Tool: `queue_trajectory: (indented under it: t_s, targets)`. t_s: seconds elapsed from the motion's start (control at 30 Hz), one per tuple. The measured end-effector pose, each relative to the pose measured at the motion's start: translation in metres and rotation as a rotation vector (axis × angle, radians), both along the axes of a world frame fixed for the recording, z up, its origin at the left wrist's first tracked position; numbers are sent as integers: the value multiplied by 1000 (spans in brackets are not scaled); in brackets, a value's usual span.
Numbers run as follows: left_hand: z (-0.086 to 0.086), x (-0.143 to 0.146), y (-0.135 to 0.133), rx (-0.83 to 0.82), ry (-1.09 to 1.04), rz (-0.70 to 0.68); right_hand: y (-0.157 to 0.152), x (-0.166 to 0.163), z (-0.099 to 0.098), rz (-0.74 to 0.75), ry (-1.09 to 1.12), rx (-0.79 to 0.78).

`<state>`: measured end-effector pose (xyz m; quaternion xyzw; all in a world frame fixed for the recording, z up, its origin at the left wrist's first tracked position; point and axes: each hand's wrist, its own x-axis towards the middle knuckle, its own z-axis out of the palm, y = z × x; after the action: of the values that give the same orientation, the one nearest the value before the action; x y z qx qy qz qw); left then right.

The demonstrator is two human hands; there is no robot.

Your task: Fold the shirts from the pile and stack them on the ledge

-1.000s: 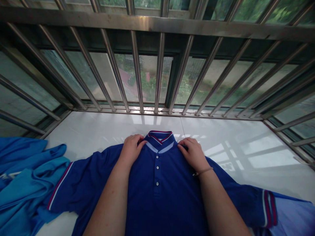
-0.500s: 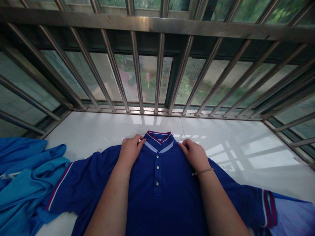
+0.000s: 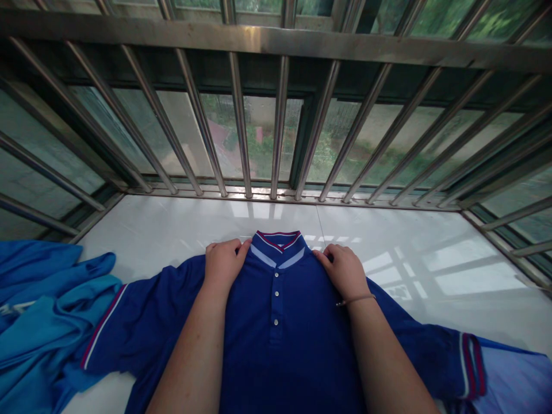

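Observation:
A dark blue polo shirt (image 3: 297, 333) lies spread front side up, its collar (image 3: 276, 244) pointing away from me and edged in red and white. Several pale buttons run down the placket. My left hand (image 3: 226, 261) is closed on the shoulder seam left of the collar, thumb toward the neck. On the opposite shoulder, my right hand (image 3: 345, 267) pinches the cloth beside the collar. A thin bracelet (image 3: 356, 300) circles my right wrist. Both forearms cover parts of the shirt's sides, and its lower hem is out of view.
Bright blue garments (image 3: 47, 328) lie heaped at the left, touching the left sleeve. A pale lilac cloth (image 3: 515, 374) sits by the right sleeve. Metal bars (image 3: 280, 126) and window glass close off the back and sides of the glossy white ledge (image 3: 431, 253).
My left hand has shifted slightly left along the shoulder, away from the collar. My right hand and the shirt have hardly moved.

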<state>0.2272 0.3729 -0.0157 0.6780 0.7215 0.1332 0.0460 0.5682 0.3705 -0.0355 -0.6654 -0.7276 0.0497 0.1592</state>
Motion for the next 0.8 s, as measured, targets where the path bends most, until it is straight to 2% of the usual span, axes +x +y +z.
queue_trajectory:
  t_s: [0.8]
  targets:
    - [-3,-2,1,-8,-31,-4,0,-1,6,-40,110,-55]
